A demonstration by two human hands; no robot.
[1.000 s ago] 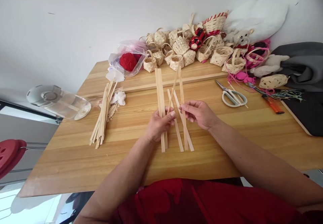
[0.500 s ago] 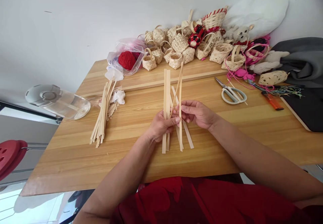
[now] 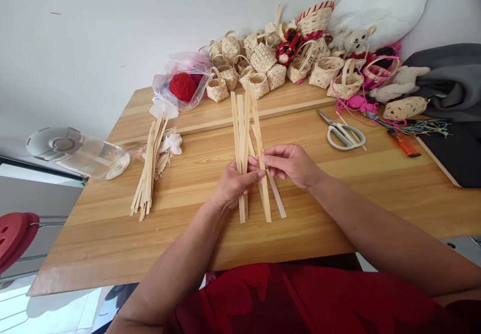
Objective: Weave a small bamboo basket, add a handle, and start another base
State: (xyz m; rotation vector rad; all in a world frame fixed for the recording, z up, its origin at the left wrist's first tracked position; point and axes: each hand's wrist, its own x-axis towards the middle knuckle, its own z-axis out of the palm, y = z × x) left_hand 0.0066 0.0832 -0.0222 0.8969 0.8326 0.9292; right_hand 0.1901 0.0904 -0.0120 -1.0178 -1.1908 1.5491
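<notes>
Several pale flat wooden strips point(image 3: 237, 133) stand upright in my left hand point(image 3: 233, 182), its thumb pressed across them. My right hand point(image 3: 293, 164) pinches the rightmost strip point(image 3: 258, 133) between thumb and fingers, just beside my left fingertips. Below and behind the hands, further strips point(image 3: 277, 196) slant down toward the wooden table point(image 3: 180, 243); whether they are held or lie on the table I cannot tell. The fingertips of both hands nearly meet, partly hidden by the strips.
A bundle of strips point(image 3: 148, 173) lies at the left, near a clear bottle point(image 3: 95, 156). Scissors point(image 3: 343, 134) and an orange lighter point(image 3: 404, 143) lie at the right. Small woven baskets point(image 3: 263, 58) and a bag with red yarn point(image 3: 183, 87) stand along the back.
The strips in my left hand have spread into a fan. The strip at my right fingers has turned its flat face toward me and now leans left at the top.
</notes>
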